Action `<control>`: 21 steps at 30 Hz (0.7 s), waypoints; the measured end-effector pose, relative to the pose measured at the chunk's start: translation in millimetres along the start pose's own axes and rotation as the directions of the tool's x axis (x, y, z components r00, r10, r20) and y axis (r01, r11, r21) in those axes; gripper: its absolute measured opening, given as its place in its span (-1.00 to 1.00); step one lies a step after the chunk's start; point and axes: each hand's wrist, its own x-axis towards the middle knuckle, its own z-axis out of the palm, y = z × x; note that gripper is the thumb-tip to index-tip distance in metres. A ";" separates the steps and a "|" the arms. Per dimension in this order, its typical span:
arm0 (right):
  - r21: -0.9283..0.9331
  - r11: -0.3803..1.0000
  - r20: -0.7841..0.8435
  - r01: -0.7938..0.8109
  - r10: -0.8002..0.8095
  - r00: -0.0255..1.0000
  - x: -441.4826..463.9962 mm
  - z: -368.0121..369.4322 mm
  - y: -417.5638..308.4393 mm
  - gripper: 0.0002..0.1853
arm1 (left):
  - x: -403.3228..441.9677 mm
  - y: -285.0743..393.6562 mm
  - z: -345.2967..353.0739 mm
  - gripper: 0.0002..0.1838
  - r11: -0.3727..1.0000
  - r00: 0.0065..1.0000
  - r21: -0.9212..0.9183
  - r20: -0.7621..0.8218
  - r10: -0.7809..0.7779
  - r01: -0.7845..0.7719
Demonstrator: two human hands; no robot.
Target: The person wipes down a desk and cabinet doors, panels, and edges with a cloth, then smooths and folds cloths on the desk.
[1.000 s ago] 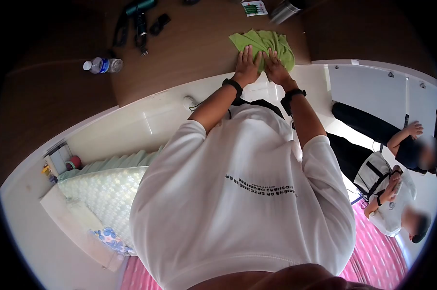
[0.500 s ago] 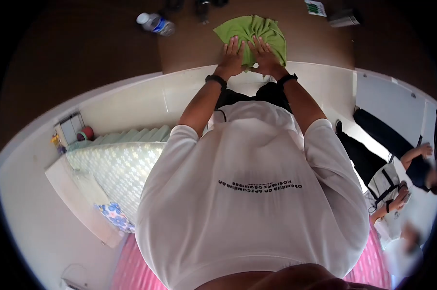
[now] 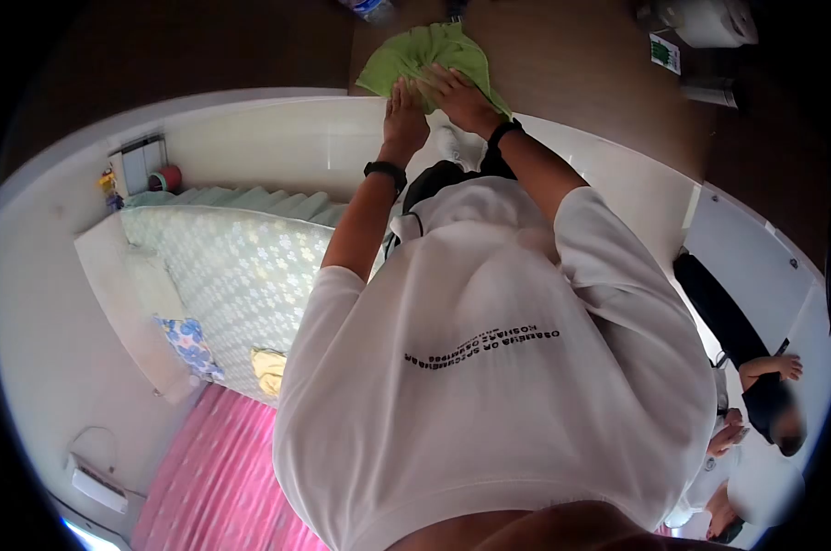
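A green cloth [image 3: 424,53] lies creased on the brown tabletop [image 3: 562,69], close to its near edge. My left hand [image 3: 404,121] rests at the cloth's near edge with its fingers stretched forward onto it. My right hand [image 3: 463,99] lies flat across the cloth, fingers extended and pointing toward the left. The two hands are near each other, and the left wrist sits lower in the view. Each wrist wears a black band.
A plastic bottle [image 3: 371,9] is at the top edge. Rightward are a green-and-white packet [image 3: 664,54], a metallic cylinder [image 3: 711,92] and a white roll-like object [image 3: 714,22]. A bed [image 3: 241,266] stands left. Other people [image 3: 774,404] are at the right.
Both hands and the cloth have moved left across the table, toward the panel seam. My left hand has drawn back toward the near edge. The camera view has turned too.
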 end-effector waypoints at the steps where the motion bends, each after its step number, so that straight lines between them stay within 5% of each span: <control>1: -0.021 1.000 -0.014 0.023 -0.023 1.000 -1.8 2.6 3.9 -0.31 | 3.1 3.1 -5.1 -0.29 0.999 0.998 0.022 0.045 -0.037 0.036; 9: 0.021 0.998 0.008 -0.056 0.055 0.998 -94.1 -30.9 57.3 -0.35 | 35.2 54.9 -9.8 -0.18 0.932 0.924 0.130 0.235 0.302 -0.338; 11: 0.050 0.991 -0.002 -0.123 0.123 0.992 -127.4 -36.5 69.1 -0.35 | 50.0 96.0 -23.3 -0.12 0.872 0.845 0.208 0.422 0.328 -0.442; 19: 0.100 0.826 -0.131 -0.555 0.564 0.816 -246.3 -43.0 109.1 -0.31 | 102.0 220.7 19.3 -0.06 0.722 0.673 0.102 0.468 0.572 -0.685; 21: 0.201 0.777 -0.186 -0.596 0.628 0.756 -265.1 -48.5 117.2 -0.32 | 110.5 245.2 33.9 -0.29 0.662 0.641 0.084 0.366 0.675 -0.745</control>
